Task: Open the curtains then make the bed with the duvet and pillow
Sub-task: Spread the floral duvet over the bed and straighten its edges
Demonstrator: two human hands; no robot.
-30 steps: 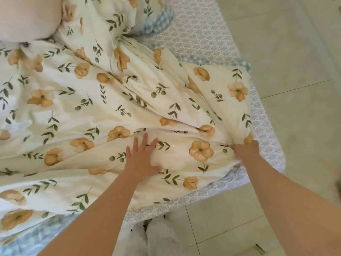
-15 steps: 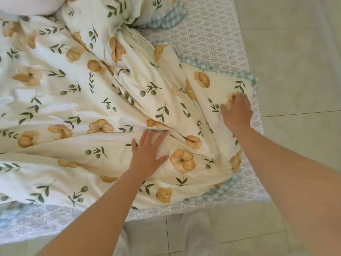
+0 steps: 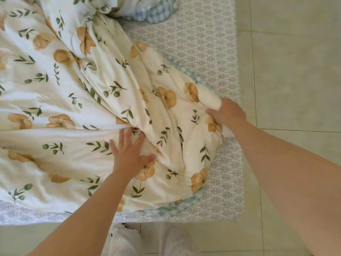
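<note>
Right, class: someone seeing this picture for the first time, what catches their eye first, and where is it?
The cream floral duvet, bunched in deep folds, fills the left and centre. Two bare hands work it: the left hand pressed flat near the middle, the right hand gripping its corner at the bed's right side. Patterned sheet lies bare beyond.

Right hand [image 3: 227, 114] dragged duvet [image 3: 92, 108] corner outward.

1 duvet [image 3: 77, 108], 1 bed [image 3: 212, 52], 2 hands: left hand [image 3: 130, 156], right hand [image 3: 228, 113]
</note>
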